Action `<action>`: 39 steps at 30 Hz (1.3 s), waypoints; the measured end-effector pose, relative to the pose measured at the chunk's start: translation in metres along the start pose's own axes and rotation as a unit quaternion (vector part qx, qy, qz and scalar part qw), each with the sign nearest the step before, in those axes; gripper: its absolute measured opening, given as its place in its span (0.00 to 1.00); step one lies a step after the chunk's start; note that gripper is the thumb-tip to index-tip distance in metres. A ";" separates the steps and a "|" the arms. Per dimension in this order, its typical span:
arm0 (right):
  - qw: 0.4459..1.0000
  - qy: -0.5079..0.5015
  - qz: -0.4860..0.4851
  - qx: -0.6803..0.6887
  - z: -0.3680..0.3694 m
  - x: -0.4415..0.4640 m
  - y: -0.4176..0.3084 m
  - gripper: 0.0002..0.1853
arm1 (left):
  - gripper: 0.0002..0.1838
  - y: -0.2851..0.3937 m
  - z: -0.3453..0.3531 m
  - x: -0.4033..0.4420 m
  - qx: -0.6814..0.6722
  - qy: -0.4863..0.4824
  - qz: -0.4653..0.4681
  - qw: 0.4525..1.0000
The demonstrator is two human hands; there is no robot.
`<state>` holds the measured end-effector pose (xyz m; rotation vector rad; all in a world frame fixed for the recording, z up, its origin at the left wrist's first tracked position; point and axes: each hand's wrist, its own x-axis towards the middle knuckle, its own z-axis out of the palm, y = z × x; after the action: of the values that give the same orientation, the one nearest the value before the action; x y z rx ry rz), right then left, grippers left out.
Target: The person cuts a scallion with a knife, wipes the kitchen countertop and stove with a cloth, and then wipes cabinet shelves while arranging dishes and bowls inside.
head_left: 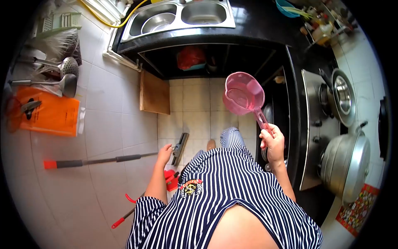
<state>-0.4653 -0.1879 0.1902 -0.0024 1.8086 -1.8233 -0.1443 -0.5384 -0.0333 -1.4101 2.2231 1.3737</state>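
Note:
A translucent pink plastic water dipper (244,93) is held out over the tiled floor, its round bowl pointing away from me. My right hand (273,143) is closed around its handle. My left hand (164,154) hangs low on the left, in front of the line of a long-handled floor squeegee (179,148). Its fingers look partly curled, but they are small and partly hidden, so I cannot tell whether they touch the pole. The squeegee's pole, with dark grips and a red end, runs left along the tiled wall.
A double steel sink (203,14) with a metal basin (158,23) is set in the black counter ahead. A wooden board (154,92) stands below it. To the right are a stove (321,137) and a large pot (345,166). Skimmers and ladles (68,83) hang left, above a red dustpan (171,179).

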 end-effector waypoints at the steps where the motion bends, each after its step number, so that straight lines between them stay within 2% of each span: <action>1: 1.000 -0.017 -0.015 -0.008 0.009 0.022 -0.008 0.16 | 0.20 -0.013 0.000 0.013 -0.028 0.003 -0.010 1.000; 4: 0.998 -0.061 -0.005 -0.013 0.020 0.070 -0.044 0.18 | 0.20 -0.032 0.009 0.002 0.037 -0.002 -0.053 0.998; 8: 0.993 -0.116 -0.005 0.005 0.071 0.167 -0.080 0.19 | 0.20 -0.074 0.024 0.017 -0.023 -0.001 -0.170 0.985; 9: 0.992 -0.121 0.014 0.010 0.075 0.178 -0.096 0.19 | 0.20 -0.052 0.024 -0.011 -0.039 -0.023 -0.251 0.967; 11: 0.990 -0.142 0.024 0.008 0.094 0.224 -0.116 0.19 | 0.19 -0.057 0.051 -0.023 -0.027 -0.040 -0.244 0.969; 12: 0.987 -0.157 0.016 -0.011 0.109 0.252 -0.128 0.19 | 0.19 -0.077 0.064 -0.017 0.012 -0.036 -0.161 0.986; 13: 0.985 -0.170 0.009 -0.032 0.121 0.277 -0.137 0.19 | 0.19 -0.053 0.063 -0.012 -0.069 -0.103 -0.169 0.978; 14: 0.982 -0.180 0.006 -0.053 0.131 0.299 -0.143 0.20 | 0.20 -0.030 0.070 -0.012 -0.264 -0.092 -0.298 0.913; 16: 0.977 -0.209 -0.016 -0.048 0.152 0.339 -0.153 0.20 | 0.21 -0.023 0.072 -0.002 -0.161 -0.066 -0.208 0.962; 17: 0.972 -0.228 -0.018 -0.053 0.165 0.361 -0.157 0.21 | 0.22 -0.015 0.079 0.007 -0.168 -0.060 -0.236 0.955; 18: 0.967 -0.246 -0.023 -0.057 0.179 0.380 -0.161 0.22 | 0.23 0.021 0.069 0.022 -0.174 -0.052 -0.260 0.948; 19: 0.967 -0.251 -0.019 -0.048 0.200 0.400 -0.167 0.21 | 0.24 0.067 0.038 0.033 -0.154 -0.031 -0.196 0.968; 20: 0.966 -0.254 -0.016 -0.042 0.219 0.415 -0.172 0.20 | 0.23 0.105 0.022 0.040 -0.185 0.005 -0.200 0.962; 23: 0.960 -0.274 -0.027 -0.046 0.272 0.463 -0.170 0.19 | 0.23 0.101 -0.001 0.070 -0.255 0.041 -0.174 0.950; 24: 0.959 -0.275 -0.040 -0.051 0.292 0.476 -0.169 0.18 | 0.23 0.084 -0.005 0.081 -0.234 0.034 -0.166 0.957; 26: 0.954 -0.271 -0.056 -0.116 0.336 0.507 -0.152 0.17 | 0.23 0.046 -0.009 0.098 -0.269 0.009 -0.218 0.938; 27: 0.951 -0.261 -0.074 -0.151 0.354 0.522 -0.145 0.18 | 0.23 0.006 -0.002 0.110 -0.204 0.060 -0.165 0.963; 28: 0.944 -0.251 -0.081 -0.196 0.371 0.537 -0.134 0.17 | 0.23 0.042 -0.032 0.108 -0.163 0.036 -0.214 0.963; 30: 0.938 -0.206 -0.103 -0.259 0.391 0.553 -0.122 0.16 | 0.22 0.068 -0.061 0.108 -0.147 0.059 -0.238 0.958; 32: 0.907 -0.186 -0.132 -0.354 0.409 0.577 -0.105 0.16 | 0.21 0.071 -0.075 0.113 -0.192 0.093 -0.259 0.942; 33: 0.881 -0.144 -0.181 -0.414 0.418 0.593 -0.091 0.16 | 0.20 0.051 -0.074 0.122 -0.195 0.107 -0.255 0.941; 34: 0.861 -0.133 -0.202 -0.447 0.423 0.587 -0.096 0.15 | 0.20 0.042 -0.076 0.126 -0.213 0.087 -0.295 0.927; 36: 0.828 -0.113 -0.262 -0.482 0.430 0.596 -0.081 0.13 | 0.21 0.013 -0.067 0.131 -0.182 0.103 -0.258 0.943; 39: 0.788 -0.132 -0.291 -0.527 0.431 0.604 -0.070 0.14 | 0.22 0.028 -0.076 0.121 -0.147 0.099 -0.243 0.954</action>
<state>-0.8347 -0.8226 0.0620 -1.2800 2.5018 -0.7709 -0.2082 -0.6690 -0.0422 -2.1039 1.6350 1.4666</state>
